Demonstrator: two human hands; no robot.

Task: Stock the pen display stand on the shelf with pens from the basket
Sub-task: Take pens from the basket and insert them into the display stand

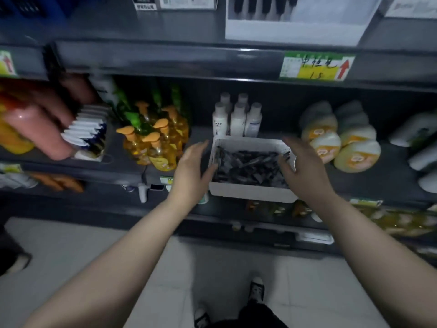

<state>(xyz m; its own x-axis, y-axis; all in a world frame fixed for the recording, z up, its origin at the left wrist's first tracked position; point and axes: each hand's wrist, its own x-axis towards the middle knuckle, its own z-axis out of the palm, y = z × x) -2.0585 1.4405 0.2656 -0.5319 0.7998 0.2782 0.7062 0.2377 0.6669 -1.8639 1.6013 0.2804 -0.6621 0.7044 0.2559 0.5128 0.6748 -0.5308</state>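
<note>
A white plastic basket (250, 194) sits on the middle shelf edge, filled with several dark pens (248, 168). My left hand (192, 168) is at the basket's left wall, fingers straight, thumb near the rim. My right hand (301, 165) is at the basket's right side, fingers relaxed over the rim and the pens. Neither hand grips anything that I can see. A white pen display stand (293, 17) with dark pens in it stands on the shelf above, at the top of the view.
Yellow pump bottles (153, 140) stand left of the basket, white bottles (236, 117) behind it, round yellow packs (340, 138) to the right. A price tag with a red arrow (316, 67) hangs on the upper shelf edge. Another person's hand (42, 114) holds packets at left.
</note>
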